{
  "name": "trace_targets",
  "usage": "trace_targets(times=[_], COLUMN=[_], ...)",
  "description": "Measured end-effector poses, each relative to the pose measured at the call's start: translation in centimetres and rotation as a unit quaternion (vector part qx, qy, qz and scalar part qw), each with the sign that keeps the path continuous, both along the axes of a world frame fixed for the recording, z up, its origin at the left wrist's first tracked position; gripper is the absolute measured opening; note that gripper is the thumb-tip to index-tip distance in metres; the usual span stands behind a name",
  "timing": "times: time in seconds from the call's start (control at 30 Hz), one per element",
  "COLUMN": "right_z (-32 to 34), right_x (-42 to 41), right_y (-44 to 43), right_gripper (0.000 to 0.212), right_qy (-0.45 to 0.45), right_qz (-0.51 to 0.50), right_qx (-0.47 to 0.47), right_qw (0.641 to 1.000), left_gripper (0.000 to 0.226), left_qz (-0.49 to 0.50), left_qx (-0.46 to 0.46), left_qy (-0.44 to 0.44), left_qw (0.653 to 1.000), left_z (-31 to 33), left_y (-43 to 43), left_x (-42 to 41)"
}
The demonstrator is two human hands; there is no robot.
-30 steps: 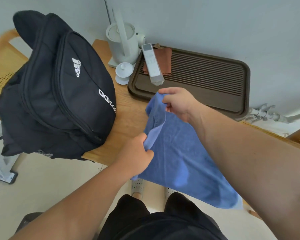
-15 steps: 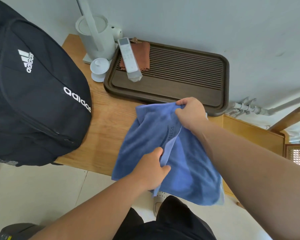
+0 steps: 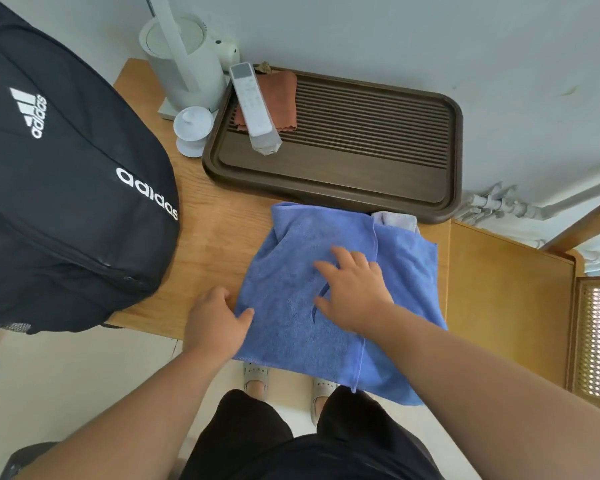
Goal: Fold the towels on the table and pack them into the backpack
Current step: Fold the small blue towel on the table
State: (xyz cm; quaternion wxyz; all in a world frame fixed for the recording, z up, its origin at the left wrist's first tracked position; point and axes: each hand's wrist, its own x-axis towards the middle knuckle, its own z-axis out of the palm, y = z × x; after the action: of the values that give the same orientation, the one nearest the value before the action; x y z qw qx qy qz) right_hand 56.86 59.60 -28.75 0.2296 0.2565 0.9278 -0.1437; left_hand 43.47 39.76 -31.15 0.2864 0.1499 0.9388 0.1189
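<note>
the blue terry towel (image 3: 284, 271) lies on the pale wooden table (image 3: 208, 244), just right of the black backpack with white lettering (image 3: 66, 202). its far edge touches the rim of the dark brown slatted tray (image 3: 326, 174), and its near part hangs over the table's front edge toward our legs. so its long axis runs from far to near, slanting a little rightward as it comes to us, with a folded edge along that line just right of our right hand (image 3: 354, 289). that hand lies flat on the cloth, fingers spread and straight, grasping nothing. our left hand (image 3: 215, 323) sits at the towel's left edge with the thumb resting on the cloth. its fingers are hidden, so we cannot tell whether it pinches the edge or only touches it. a pale grey cloth (image 3: 395, 220) peeks from under the far right corner.

we judge the fold not yet finished: the hanging near end wants bringing up and away along that axis. the backpack lies to the left, so our left hand is the nearer one for packing. we see no opening on it.
</note>
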Motion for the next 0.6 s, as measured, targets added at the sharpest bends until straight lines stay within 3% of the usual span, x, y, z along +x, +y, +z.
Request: trace_targets(times=[0.07,0.27,0.43,0.6], right_z=[-1.1,-2.1,-1.4,-0.3], right_x=[0.9,1.5,0.4,-1.1], right_y=[-0.9,-2.0,-4.4,-6.1], right_gripper=[0.078,0.09,0.085,0.068], right_qy=[-0.042,-0.072,-0.067,-0.035], right_qz=[0.017,0.023,0.052,0.03], right_qx=[-0.014,-0.015,-0.05,-0.024], right_qw=[0.999,0.997,0.995,0.999], left_gripper=[0.029,0.029,0.029,0.022], left_qz=[-0.032,0.001,0.008,-0.055], left_qx=[-0.019,0.015,-0.014,-0.064], left_qy=[0.002,-0.083,-0.101,-0.099], left_qw=[0.999,0.996,0.995,0.991], left_z=[-0.4,-0.4,0.3,0.8], left_y=[0.2,0.2,-3.4,-5.5], left_x=[-0.3,-1.1,-1.7,-2.9])
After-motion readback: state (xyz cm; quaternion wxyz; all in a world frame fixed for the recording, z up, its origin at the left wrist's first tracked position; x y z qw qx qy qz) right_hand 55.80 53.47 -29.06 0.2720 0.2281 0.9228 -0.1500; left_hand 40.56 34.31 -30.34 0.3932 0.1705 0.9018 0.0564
